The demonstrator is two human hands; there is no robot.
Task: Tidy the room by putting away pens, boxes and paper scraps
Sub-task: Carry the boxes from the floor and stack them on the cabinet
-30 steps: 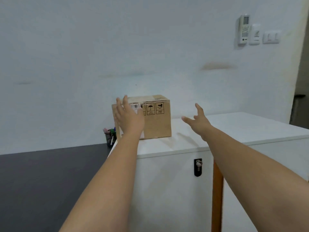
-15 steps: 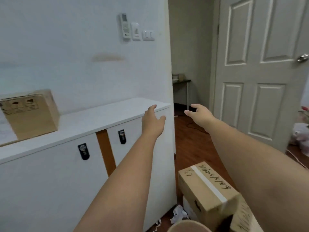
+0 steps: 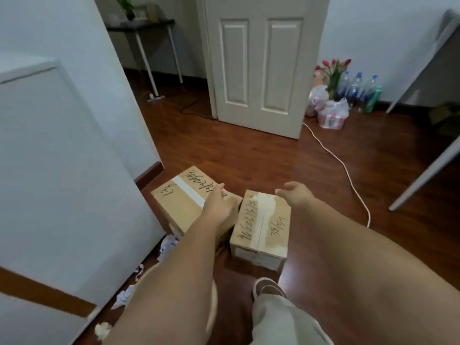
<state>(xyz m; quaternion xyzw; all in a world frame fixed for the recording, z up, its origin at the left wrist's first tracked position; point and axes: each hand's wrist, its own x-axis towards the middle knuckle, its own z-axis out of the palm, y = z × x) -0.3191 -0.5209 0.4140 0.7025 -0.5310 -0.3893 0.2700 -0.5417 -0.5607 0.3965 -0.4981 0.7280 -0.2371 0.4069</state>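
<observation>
Two taped cardboard boxes with black handwriting sit on the wooden floor. The left box (image 3: 181, 202) stands against the white cabinet (image 3: 62, 170). The right box (image 3: 263, 227) lies beside it, almost touching. My left hand (image 3: 217, 206) hovers open over the near right corner of the left box. My right hand (image 3: 296, 197) reaches open above the far end of the right box. Neither hand holds anything. Crumpled paper scraps (image 3: 169, 245) lie along the cabinet's foot, with more paper scraps (image 3: 123, 297) nearer me.
A round beige basket rim (image 3: 212, 302) shows under my left forearm. My shoe (image 3: 267, 290) stands just in front of the right box. A white cable (image 3: 348, 175) runs across the floor at right. A white door (image 3: 258, 63), plastic bags (image 3: 331, 113) and bottles stand farther back.
My view has swung right and down, from the box on the cabinet top to the floor. Both hands have dropped from chest height toward the two floor boxes.
</observation>
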